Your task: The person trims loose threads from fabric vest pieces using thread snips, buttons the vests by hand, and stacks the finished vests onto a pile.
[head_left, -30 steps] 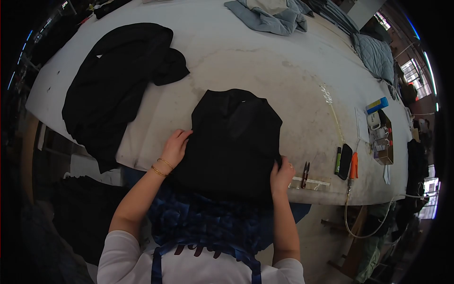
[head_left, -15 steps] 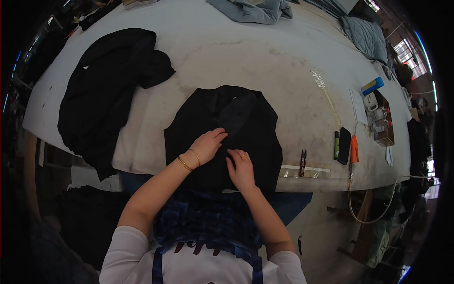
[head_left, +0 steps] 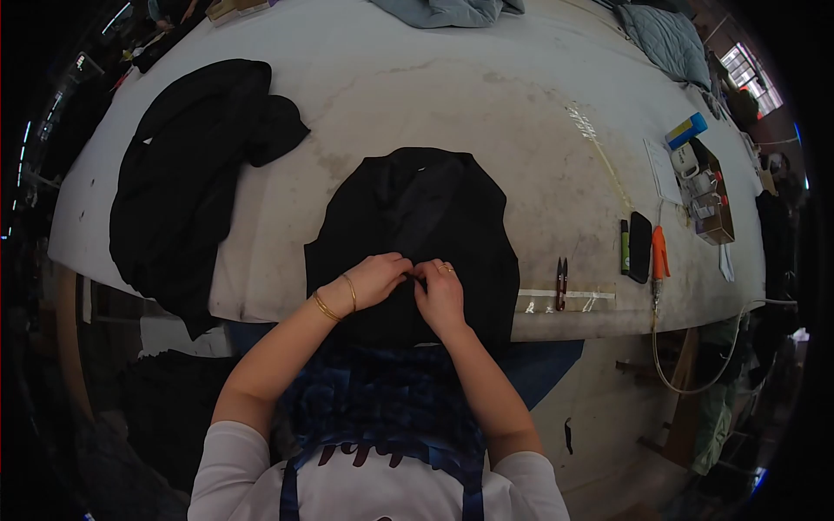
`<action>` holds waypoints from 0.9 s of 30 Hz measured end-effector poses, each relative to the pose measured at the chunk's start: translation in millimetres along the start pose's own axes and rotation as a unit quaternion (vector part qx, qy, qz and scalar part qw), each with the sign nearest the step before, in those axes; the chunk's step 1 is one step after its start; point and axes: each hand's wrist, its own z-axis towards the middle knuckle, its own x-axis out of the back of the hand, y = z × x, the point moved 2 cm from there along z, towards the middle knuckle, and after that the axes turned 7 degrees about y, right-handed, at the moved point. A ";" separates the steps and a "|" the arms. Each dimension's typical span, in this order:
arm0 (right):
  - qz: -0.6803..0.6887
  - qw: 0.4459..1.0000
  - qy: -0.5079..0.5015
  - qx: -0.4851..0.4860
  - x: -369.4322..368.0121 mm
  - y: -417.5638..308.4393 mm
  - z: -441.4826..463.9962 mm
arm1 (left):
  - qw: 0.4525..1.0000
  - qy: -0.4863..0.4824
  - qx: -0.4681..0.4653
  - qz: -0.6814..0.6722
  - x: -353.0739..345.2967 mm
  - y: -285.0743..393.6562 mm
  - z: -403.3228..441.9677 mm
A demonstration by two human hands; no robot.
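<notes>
A black sleeveless garment, seemingly a vest [head_left: 473, 226], lies flat near the table's front edge with its neck end away from me. Over its middle, my left hand [head_left: 380, 278] has its fingers pinched together on the cloth. My right hand [head_left: 440, 300] meets it there, thumb and fingers closed on the same spot along the front. The fingertips of both hands almost touch. Exactly which bit of fabric or fastening sits between them is too small to make out.
More black clothing [head_left: 187, 182] hangs over the table's left edge. Right of the vest lie thread snips [head_left: 562, 285], a green marker [head_left: 625, 247], a black case [head_left: 639, 247] and an orange-handled air gun [head_left: 660, 252] with a hose. A cardboard box [head_left: 714, 208] stands beyond.
My left hand has moved down and closed toward my right hand, and the fingers of both now come together on the vest's front. The whole view has shifted slightly.
</notes>
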 end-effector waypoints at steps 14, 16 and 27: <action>0.035 0.998 0.031 0.033 4.7 3.8 -0.1 | 0.966 0.116 0.119 -0.197 -0.4 -11.5 2.9; 0.041 0.998 0.036 0.036 4.7 2.9 0.0 | 0.984 0.111 0.071 -0.122 -3.1 -9.9 -2.2; 0.032 0.994 0.053 0.092 3.4 1.3 -2.9 | 0.981 0.172 -0.080 0.041 -26.6 1.3 -18.2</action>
